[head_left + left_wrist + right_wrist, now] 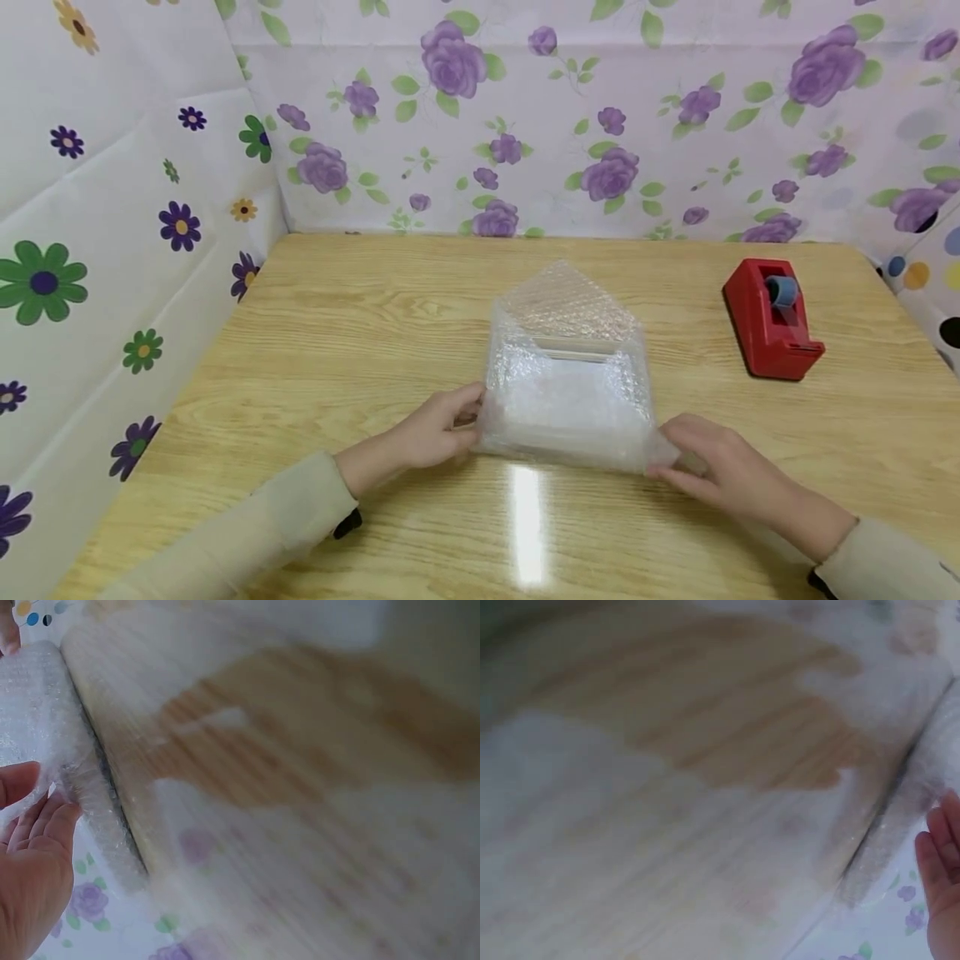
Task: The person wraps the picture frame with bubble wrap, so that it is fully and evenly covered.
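A flat bundle of bubble wrap [573, 408] lies on the table in the middle of the head view. Its far flap [566, 304] stands out as a pointed triangle, and pale straight edges of something inside show just below it. My left hand [431, 429] holds the bundle's left side near the front corner, thumb apart from the fingers. At the front right corner my right hand [723, 462] pinches a loose end of the wrap. The left wrist view shows the wrap's edge [94, 780] by the thumb and fingertips; the right wrist view shows the fingers against it.
A red tape dispenser [772, 321] with a blue-cored roll stands to the right of the bundle. The wood-grain table [360, 333] reaches back to a wall covering [525, 125] with purple flowers. Another flowered covering [112, 250] runs along the left side.
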The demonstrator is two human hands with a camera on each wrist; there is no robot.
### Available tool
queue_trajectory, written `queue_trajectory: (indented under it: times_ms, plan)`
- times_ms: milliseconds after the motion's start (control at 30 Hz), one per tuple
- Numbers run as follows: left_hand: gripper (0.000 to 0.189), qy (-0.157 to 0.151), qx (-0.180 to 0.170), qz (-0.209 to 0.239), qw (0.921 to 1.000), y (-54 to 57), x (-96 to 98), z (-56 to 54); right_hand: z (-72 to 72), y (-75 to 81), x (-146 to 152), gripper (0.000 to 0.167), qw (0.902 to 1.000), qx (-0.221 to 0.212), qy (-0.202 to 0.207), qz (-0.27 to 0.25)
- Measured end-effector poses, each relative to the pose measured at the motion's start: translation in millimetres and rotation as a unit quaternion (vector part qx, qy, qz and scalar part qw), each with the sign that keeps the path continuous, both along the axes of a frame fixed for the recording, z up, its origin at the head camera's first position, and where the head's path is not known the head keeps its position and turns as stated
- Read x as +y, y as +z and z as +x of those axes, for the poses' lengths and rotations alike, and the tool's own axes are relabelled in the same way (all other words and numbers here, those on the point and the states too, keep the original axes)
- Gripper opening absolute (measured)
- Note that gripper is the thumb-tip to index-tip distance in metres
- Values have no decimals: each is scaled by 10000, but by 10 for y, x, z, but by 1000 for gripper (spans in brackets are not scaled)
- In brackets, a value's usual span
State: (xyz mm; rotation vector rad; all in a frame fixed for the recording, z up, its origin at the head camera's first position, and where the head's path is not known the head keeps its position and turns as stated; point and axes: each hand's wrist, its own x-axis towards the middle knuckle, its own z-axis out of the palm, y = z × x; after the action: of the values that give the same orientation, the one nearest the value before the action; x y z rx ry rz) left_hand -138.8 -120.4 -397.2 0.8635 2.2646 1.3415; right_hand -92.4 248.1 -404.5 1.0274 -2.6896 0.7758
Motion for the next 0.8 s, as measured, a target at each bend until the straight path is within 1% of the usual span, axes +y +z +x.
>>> queue_trajectory:
  times_ms: [67, 133, 200, 300, 367, 433, 533, 600, 633, 700, 800]
  plan:
    - [17, 74, -124, 66, 9999, -4, 15, -3, -24, 19, -24, 26, 9996, -140, -187, -141]
    - [18, 155, -175, 122, 9997, -10, 25, -3, -47, 41, -56, 24, 9986, -293, -291, -334]
    - [20, 242, -200, 125, 9994, -20, 33, -4, -65, 60, -88, 25, 9967, -472, -491, -447]
    - [21, 334, -150, 123, 9993, -29, 40, -11, -80, 96, -128, 25, 9925, -760, -851, -450]
    - [21, 323, -103, 107, 9994, -29, 33, -9, -87, 119, -148, 22, 9870, -1075, -1136, -382]
    - [20, 240, -3, 119, 9996, -23, 27, -9, -100, 149, -167, 17, 9797, -1433, -1373, -287]
    - [18, 135, 67, 133, 9998, -6, 35, -7, -124, 192, -188, 15, 9698, -1837, -1596, -168]
    - [21, 134, 121, 138, 9997, 3, 52, -14, -138, 210, -202, 17, 9676, -1913, -1648, -86]
    - [24, 159, 156, 120, 9997, 8, 59, -17, -144, 215, -204, 18, 9681, -1876, -1660, -34]
    - [26, 252, 288, 51, 9993, 13, 74, -26, -159, 212, -202, 19, 9726, -1697, -1587, 24]
    - [28, 354, 652, -87, 9972, 15, 81, -39, -186, 189, -185, 23, 9808, -1417, -1339, 16]
